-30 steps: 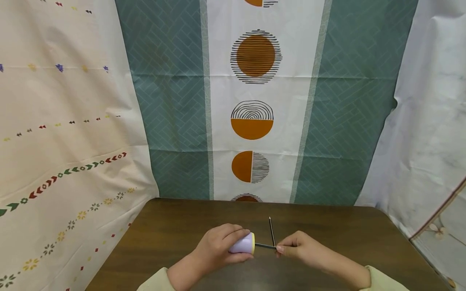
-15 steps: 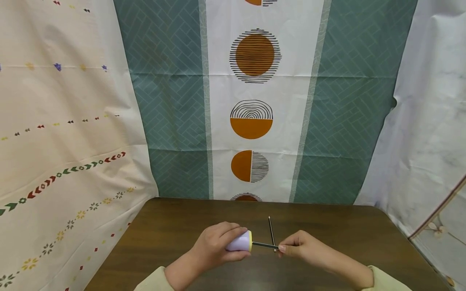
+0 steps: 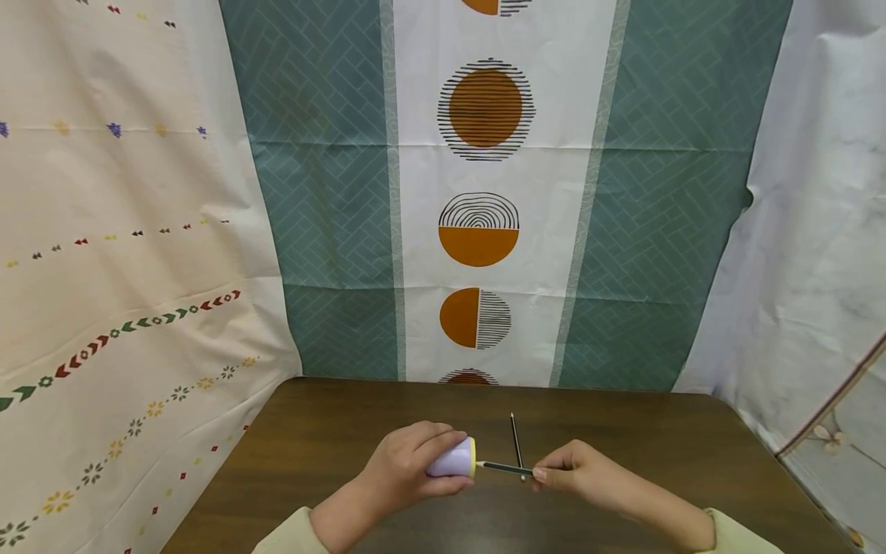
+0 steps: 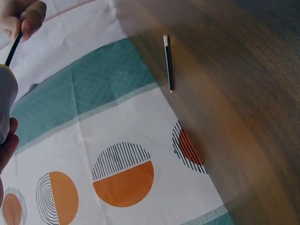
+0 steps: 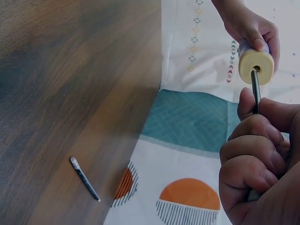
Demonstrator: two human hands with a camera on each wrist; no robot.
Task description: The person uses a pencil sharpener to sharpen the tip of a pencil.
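Observation:
My left hand (image 3: 408, 465) grips a lavender pencil sharpener (image 3: 450, 460) lying sideways above the table, its yellow end facing right. From the right, my right hand (image 3: 581, 475) pinches a dark pencil (image 3: 507, 468) between thumb and fingers. The pencil's pale sharpened tip shows right at the yellow end in the head view. Seen from the right wrist, the yellow face (image 5: 248, 63) has a small dark hole, and the tip sits at its edge. The pencil's back end is hidden within my right hand.
A second dark pencil (image 3: 516, 440) with a white end lies on the brown wooden table (image 3: 332, 415), just behind the held one. Patterned cloths hang at the back (image 3: 332, 231), the left (image 3: 138, 277) and the right (image 3: 796, 269).
The pencil has come out of the sharpener, so its tip is now visible. My left hand has shifted slightly left with the sharpener, my right hand slightly right with the pencil.

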